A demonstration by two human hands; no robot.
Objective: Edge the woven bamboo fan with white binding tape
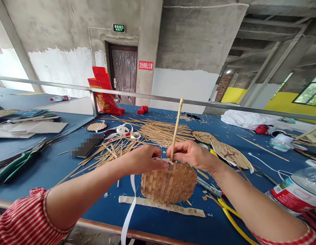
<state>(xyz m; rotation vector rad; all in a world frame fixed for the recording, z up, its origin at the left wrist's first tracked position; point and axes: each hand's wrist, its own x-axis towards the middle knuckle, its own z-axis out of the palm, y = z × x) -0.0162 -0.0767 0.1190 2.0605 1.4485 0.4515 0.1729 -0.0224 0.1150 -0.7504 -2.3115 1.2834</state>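
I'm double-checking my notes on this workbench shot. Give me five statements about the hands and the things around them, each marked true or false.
1. The right hand holds the pale stick. True.
2. The ribbon pinched by the left hand is red. False: it is white.
3. The woven panel is below both hands. True.
4. The green-handled tool lies on the person's right. False: it lies on the left.
5. The red bag lies flat. False: it stands upright by the metal rail.
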